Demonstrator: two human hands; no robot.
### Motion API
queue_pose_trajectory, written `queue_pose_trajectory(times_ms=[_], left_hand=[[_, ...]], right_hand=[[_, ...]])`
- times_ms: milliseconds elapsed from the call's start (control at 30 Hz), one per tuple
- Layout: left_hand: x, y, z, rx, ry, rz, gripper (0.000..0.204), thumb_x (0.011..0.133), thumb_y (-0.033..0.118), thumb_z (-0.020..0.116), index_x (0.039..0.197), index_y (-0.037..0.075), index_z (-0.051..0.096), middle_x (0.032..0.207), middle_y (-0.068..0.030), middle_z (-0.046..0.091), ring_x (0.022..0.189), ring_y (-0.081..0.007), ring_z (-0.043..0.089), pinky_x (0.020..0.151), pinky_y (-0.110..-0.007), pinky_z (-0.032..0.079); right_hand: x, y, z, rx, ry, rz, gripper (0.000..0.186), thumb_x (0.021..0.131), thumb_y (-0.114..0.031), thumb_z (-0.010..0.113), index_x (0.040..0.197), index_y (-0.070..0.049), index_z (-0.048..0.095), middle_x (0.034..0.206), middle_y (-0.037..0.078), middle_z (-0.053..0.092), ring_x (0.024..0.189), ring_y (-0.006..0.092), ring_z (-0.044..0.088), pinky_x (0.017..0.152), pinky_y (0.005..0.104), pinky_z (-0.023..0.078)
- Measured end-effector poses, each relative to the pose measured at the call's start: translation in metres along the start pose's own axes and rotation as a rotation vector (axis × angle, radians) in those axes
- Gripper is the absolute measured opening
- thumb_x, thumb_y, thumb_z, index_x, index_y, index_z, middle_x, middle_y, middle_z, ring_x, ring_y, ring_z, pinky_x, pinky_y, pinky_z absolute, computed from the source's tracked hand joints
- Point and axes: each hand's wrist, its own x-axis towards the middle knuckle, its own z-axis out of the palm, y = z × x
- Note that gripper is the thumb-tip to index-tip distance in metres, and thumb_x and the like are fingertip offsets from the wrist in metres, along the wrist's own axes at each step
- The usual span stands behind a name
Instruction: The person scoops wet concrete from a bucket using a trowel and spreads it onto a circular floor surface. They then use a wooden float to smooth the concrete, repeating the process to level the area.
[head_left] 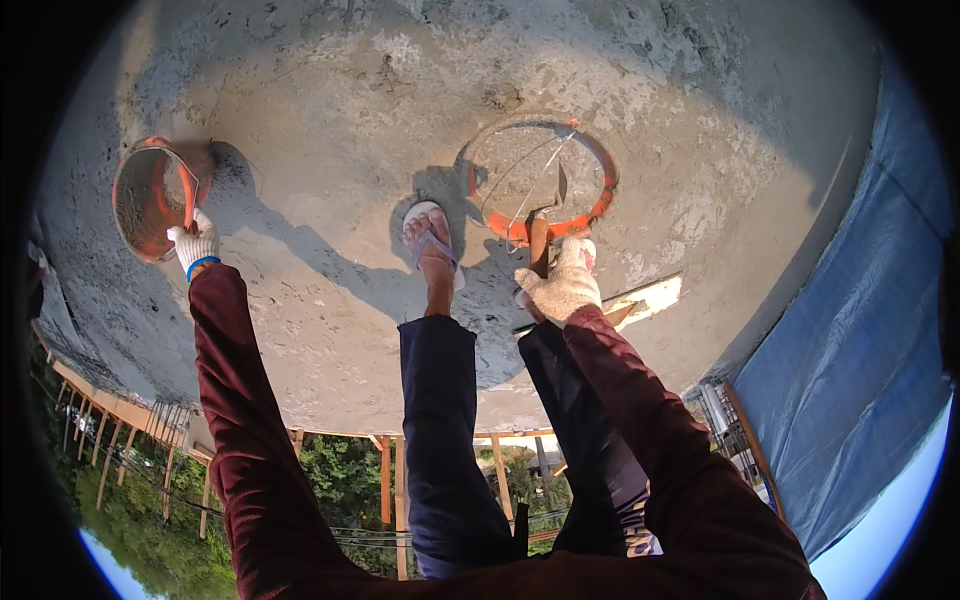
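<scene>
My left hand (199,243), in a white knitted glove, is closed on the near rim of a tilted orange bucket (158,240). The bucket's inside is smeared with grey mortar. A second orange bucket (606,198), filled with grey mortar, stands to the right with its wire bail across the top. Into it points a trowel (538,245) with a brown handle, its blade partly over the mortar. My right hand (563,284), in a dirty white glove, is at that bucket's near side with the trowel handle between thumb and fingers. Part of its grip is hidden.
My sandalled left foot (433,240) stands between the buckets on the rough grey cement floor (340,130). A flat board (650,298) lies by my right hand. A blue tarpaulin (850,370) hangs along the right. Wooden posts (386,480) and greenery (340,475) show beyond the floor's edge.
</scene>
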Motion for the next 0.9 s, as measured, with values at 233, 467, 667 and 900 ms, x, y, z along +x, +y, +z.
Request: queue_pose_trajectory(times_ms=[233, 467, 667, 900], left_hand=[[-0.005, -0.045, -0.094, 0.336, 0.017, 0.017, 0.064, 0.104, 0.038, 0.066, 0.150, -0.002, 0.046, 0.150, -0.0157, 0.055, 0.136, -0.0292, 0.051, 0.112, -0.045, 0.050], [-0.430, -0.127, -0.002, 1.175, -0.716, 0.072, 0.096, 0.097, 0.037, 0.079, 0.168, 0.005, 0.023, 0.170, -0.0170, 0.030, 0.157, -0.0308, 0.031, 0.126, -0.050, 0.034], [-0.564, -0.210, 0.087, 1.777, -1.089, 0.469, 0.102, 0.085, 0.027, 0.087, 0.165, 0.001, 0.028, 0.166, -0.0315, 0.030, 0.157, -0.0531, 0.023, 0.128, -0.057, 0.024], [-0.628, -0.164, 0.017, 1.360, -0.964, -0.025, 0.064, 0.096, 0.015, 0.075, 0.150, -0.002, 0.044, 0.143, -0.0190, 0.049, 0.135, -0.0328, 0.049, 0.117, -0.045, 0.038]], right_hand=[[0.044, -0.005, 0.018, 0.005, 0.053, 0.215, 0.058, 0.089, -0.016, 0.072, 0.135, -0.002, 0.040, 0.122, 0.033, 0.062, 0.112, 0.0393, 0.070, 0.094, 0.0518, 0.056], [0.033, -0.009, -0.046, -0.003, 0.011, 0.088, 0.052, 0.096, -0.034, 0.062, 0.136, -0.006, 0.045, 0.106, 0.033, 0.072, 0.104, 0.0532, 0.070, 0.093, 0.0598, 0.053], [-0.021, 0.023, -0.144, -0.376, -0.139, 0.152, 0.042, 0.099, -0.035, 0.063, 0.126, -0.005, 0.051, 0.101, 0.028, 0.075, 0.101, 0.0493, 0.072, 0.088, 0.0611, 0.053], [0.036, 0.024, -0.086, -0.209, -0.149, 0.102, 0.040, 0.097, -0.025, 0.065, 0.131, -0.007, 0.054, 0.114, 0.023, 0.075, 0.107, 0.0428, 0.074, 0.091, 0.0541, 0.057]])
